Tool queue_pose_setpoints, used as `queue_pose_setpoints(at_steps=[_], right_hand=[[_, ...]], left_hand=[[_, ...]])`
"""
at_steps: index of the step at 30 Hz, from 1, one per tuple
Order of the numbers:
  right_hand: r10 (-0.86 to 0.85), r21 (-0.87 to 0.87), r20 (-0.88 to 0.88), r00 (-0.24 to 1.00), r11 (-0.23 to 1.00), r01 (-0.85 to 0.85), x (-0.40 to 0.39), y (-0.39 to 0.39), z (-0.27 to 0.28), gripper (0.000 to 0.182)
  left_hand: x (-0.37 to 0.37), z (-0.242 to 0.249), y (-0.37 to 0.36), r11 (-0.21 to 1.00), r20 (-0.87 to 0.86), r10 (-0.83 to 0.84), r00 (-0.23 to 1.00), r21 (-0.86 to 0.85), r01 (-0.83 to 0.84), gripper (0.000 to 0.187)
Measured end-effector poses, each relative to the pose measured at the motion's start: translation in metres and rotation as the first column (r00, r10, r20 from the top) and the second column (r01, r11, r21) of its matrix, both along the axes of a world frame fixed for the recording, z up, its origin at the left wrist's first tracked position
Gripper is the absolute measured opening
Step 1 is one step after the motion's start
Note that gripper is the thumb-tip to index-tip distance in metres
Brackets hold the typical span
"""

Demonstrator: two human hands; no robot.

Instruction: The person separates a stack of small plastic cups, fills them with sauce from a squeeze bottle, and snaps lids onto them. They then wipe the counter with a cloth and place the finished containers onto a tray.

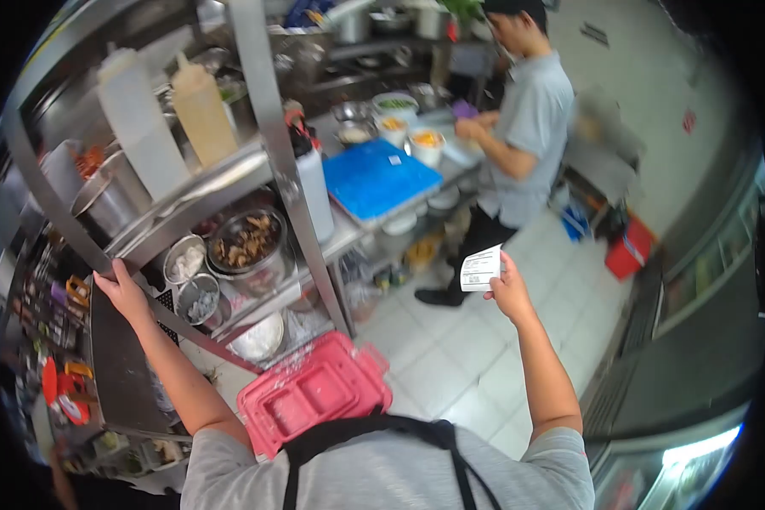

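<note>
Hands apart: my left hand point(121, 287) grips the slanted steel shelf post point(55, 208) at left, my right hand point(508, 287) pinches a printed slip point(480, 268), raised mid-frame over the tiled floor point(459, 357). Near me, a pink lidded container point(314, 395) sits at the counter point(229, 378) edge. Bowl of cooked pieces point(246, 242) on the shelf behind it. Blue cutting board point(374, 177) farther out. Far side, another person point(527, 119) works at the counter with small bowls point(426, 144).
</note>
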State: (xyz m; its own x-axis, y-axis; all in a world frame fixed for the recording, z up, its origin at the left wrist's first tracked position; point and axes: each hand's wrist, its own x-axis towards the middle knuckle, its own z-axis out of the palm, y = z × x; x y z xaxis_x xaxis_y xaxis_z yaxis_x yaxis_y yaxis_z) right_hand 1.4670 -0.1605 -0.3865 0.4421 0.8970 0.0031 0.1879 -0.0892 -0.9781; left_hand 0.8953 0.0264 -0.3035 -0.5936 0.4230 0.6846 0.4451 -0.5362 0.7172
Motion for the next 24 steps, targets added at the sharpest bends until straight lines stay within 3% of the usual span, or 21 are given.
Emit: queue_pose_setpoints(at_steps=[1,2,3,4,5,7,9,10,12,13,14,15,16,17,18,19,20,21,22,23,24], right_hand=[[0.062,0.141,0.078,0.995,0.987,-0.072,0.017,0.04,0.002,0.057],[0.098,0.11,0.227,0.969,0.986,-0.125,0.025,0.074,0.025,0.056],[0.142,0.161,0.334,0.932,0.966,-0.205,0.032,0.112,0.048,0.056],[0.175,0.203,0.434,0.884,0.937,-0.285,0.037,0.152,0.072,0.056],[0.106,0.413,0.522,0.846,0.837,-0.359,0.047,0.204,0.091,0.056],[0.043,0.6,0.549,0.835,0.676,-0.428,0.043,0.282,0.159,0.056],[0.045,0.627,0.521,0.852,0.657,-0.419,0.02,0.3,0.257,0.055],[0.014,0.656,0.523,0.852,0.632,-0.413,0.011,0.314,0.296,0.054],[0.252,0.831,0.373,0.893,0.336,-0.442,0.002,0.351,0.36,0.053],[0.314,0.869,0.341,0.886,0.255,-0.425,0.002,0.378,0.384,0.054],[0.377,0.901,0.309,0.873,0.178,-0.396,0.002,0.405,0.405,0.055],[0.455,0.926,0.191,0.87,0.21,-0.313,-0.005,0.427,0.419,0.058],[0.317,0.897,0.219,0.923,0.308,-0.318,-0.007,0.455,0.425,0.058],[0.173,0.859,0.256,0.951,0.41,-0.306,-0.009,0.488,0.423,0.058],[0.026,0.814,0.307,0.951,0.511,-0.277,-0.01,0.52,0.419,0.058],[0.086,0.789,0.287,0.954,0.544,-0.287,-0.006,0.551,0.417,0.056],[0.139,0.76,0.269,0.953,0.578,-0.299,-0.007,0.573,0.414,0.055],[0.102,0.788,0.246,0.964,0.558,-0.26,-0.011,0.573,0.412,0.051],[0.014,0.743,0.347,0.938,0.606,-0.284,-0.01,0.572,0.421,0.048],[-0.231,0.819,0.518,0.824,0.411,-0.4,0.006,0.622,0.436,0.049],[-0.53,0.844,0.521,0.669,0.205,-0.495,0.022,0.671,0.45,0.051]], left_hand=[[-0.009,-0.01,0.01,0.999,0.016,0.053,0.998,0.003,-0.053,0.054],[-0.021,-0.018,0.017,0.994,0.024,0.105,0.994,-0.001,-0.105,0.054],[-0.011,-0.008,0.005,1.0,-0.004,0.005,1.0,0.01,-0.005,0.056],[-0.007,-0.005,0.002,0.999,0.028,0.041,0.999,-0.017,-0.04,0.059],[-0.01,-0.005,0.0,1.0,0.028,-0.006,1.0,-0.027,0.007,0.061],[-0.008,-0.002,-0.003,0.998,0.068,-0.009,0.998,-0.067,0.014,0.061],[-0.001,0.0,-0.009,0.988,0.148,0.09,0.985,-0.136,-0.069,0.057],[0.0,-0.002,-0.011,0.991,0.145,0.048,0.988,-0.134,-0.028,0.05],[-0.004,-0.001,-0.012,0.992,0.131,-0.03,0.991,-0.119,0.046,0.035],[0.001,0.002,-0.016,0.986,0.128,-0.014,0.992,-0.165,0.035,0.051],[0.006,0.002,-0.02,0.984,0.139,0.029,0.99,-0.178,-0.004,0.054],[0.012,-0.005,-0.026,0.954,0.066,0.191,0.979,-0.246,-0.17,0.052],[0.02,-0.019,-0.035,0.892,-0.014,0.343,0.939,-0.309,-0.33,0.05],[0.02,-0.039,-0.052,0.829,-0.091,0.418,0.904,-0.368,-0.42,0.063],[0.061,-0.033,-0.076,0.829,-0.036,0.416,0.909,-0.396,-0.395,0.067],[0.074,-0.047,-0.102,0.809,0.055,0.428,0.902,-0.467,-0.356,0.069],[0.054,-0.093,-0.133,0.769,-0.066,0.492,0.868,-0.433,-0.469,0.069],[0.066,-0.106,-0.171,0.703,-0.007,0.537,0.844,-0.549,-0.452,0.07],[0.035,-0.161,-0.221,0.639,-0.005,0.644,0.765,-0.546,-0.542,0.07],[0.066,-0.15,-0.247,0.591,0.13,0.72,0.681,-0.63,-0.504,0.069],[0.102,-0.129,-0.277,0.544,0.266,0.799,0.538,-0.703,-0.459,0.069]])
